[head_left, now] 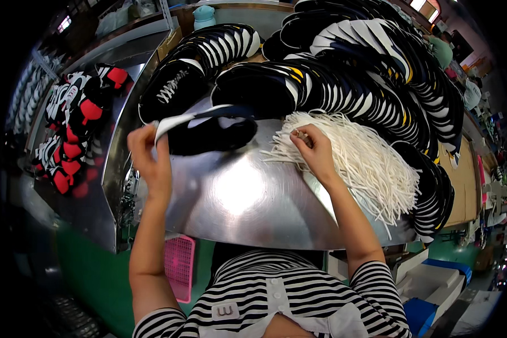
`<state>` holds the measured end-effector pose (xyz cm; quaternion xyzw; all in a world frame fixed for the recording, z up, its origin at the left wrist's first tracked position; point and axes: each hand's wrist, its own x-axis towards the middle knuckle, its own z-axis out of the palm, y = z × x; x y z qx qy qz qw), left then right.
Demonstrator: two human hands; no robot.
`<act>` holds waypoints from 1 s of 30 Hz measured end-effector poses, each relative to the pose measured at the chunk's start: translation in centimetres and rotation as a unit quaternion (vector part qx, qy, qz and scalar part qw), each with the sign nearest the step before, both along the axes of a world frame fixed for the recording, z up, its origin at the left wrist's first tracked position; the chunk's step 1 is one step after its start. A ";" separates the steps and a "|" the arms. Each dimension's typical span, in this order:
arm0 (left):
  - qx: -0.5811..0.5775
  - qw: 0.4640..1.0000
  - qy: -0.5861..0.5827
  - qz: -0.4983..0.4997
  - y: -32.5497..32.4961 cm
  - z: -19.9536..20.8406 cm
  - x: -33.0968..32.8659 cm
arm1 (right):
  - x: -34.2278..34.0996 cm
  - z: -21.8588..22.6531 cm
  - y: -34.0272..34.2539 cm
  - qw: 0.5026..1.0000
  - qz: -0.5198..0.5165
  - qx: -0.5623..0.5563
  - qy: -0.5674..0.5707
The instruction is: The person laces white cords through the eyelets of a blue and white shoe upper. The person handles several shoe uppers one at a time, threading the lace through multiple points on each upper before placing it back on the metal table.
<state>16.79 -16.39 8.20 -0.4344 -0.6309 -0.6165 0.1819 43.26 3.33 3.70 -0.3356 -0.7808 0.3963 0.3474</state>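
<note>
My left hand [149,155] is closed on the white edge of a black, white and navy shoe upper [214,138], raised just over the metal table [242,191]. The upper's dark side faces me. Over the left edge of a heap of white shoelaces [357,160], my right hand [316,152] has thumb and fingertips brought together in a pinch. Whatever sits between those fingertips is too small to tell. Beyond my left hand lies another black upper [174,87] with white laces threaded through it.
Long overlapping rows of black and white uppers [349,93] fill the table's far side and right. A metal partition [124,152] stands at left, with red, black and white uppers [73,127] beyond it. A pink basket [179,267] is below the table edge; a light-blue container [204,17] stands far back.
</note>
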 end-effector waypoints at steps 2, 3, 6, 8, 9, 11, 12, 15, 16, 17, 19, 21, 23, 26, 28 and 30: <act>-0.020 0.965 0.260 0.006 -3.3 1.8 6.3 | 0.8 3.2 -1.7 0.991 0.033 -0.115 0.065; -0.043 0.961 0.242 -0.128 -4.3 0.4 9.8 | 0.6 6.1 -3.5 0.972 0.089 -0.170 0.134; -0.234 0.911 0.243 -0.238 -4.7 -3.9 19.1 | 3.4 14.3 -8.3 0.842 0.286 -0.332 0.314; -0.290 0.892 0.169 -0.301 -5.0 -5.8 20.4 | 6.9 16.7 -9.6 0.706 0.422 -0.374 0.428; -0.300 0.882 0.149 -0.331 -4.9 -5.2 19.8 | 9.1 17.3 -9.7 0.632 0.482 -0.367 0.484; -0.236 0.906 0.141 -0.322 -4.3 -3.1 18.5 | 14.2 18.3 -10.9 0.568 0.531 -0.288 0.560; -0.261 0.907 0.172 -0.283 -4.5 -2.6 16.3 | 16.0 18.2 -11.8 0.571 0.529 -0.226 0.585; -0.288 0.918 0.232 -0.141 -2.8 -0.8 10.6 | 17.5 13.1 -14.4 0.702 0.297 -0.365 0.535; -0.357 0.888 0.246 -0.151 -2.4 -0.5 9.6 | 17.8 10.1 -15.8 0.739 0.116 -0.499 0.438; -0.413 0.855 0.264 -0.167 -1.4 -0.5 9.2 | 15.7 8.1 -15.2 0.765 0.137 -0.503 0.379; -0.527 0.776 0.264 -0.225 0.2 -1.7 8.7 | 9.3 0.2 -13.2 0.822 0.134 -0.491 0.255; -0.579 0.733 0.062 -0.351 -0.1 -2.1 7.5 | 4.8 -4.3 -13.6 0.896 0.139 -0.383 0.178; -0.647 0.647 -0.081 -0.395 -0.4 -4.5 4.5 | 1.2 -5.4 -15.1 0.959 0.083 -0.193 0.188; -0.554 0.465 -0.463 -0.512 2.4 -10.9 6.5 | 2.9 -5.9 -15.6 0.942 0.038 -0.224 0.246; -0.499 0.494 -0.474 -0.531 3.5 -12.0 7.2 | 3.2 -4.7 -15.1 0.945 -0.004 -0.199 0.261; -0.459 0.507 -0.507 -0.524 2.5 -10.4 9.3 | 3.5 -4.1 -14.7 0.929 -0.025 -0.236 0.285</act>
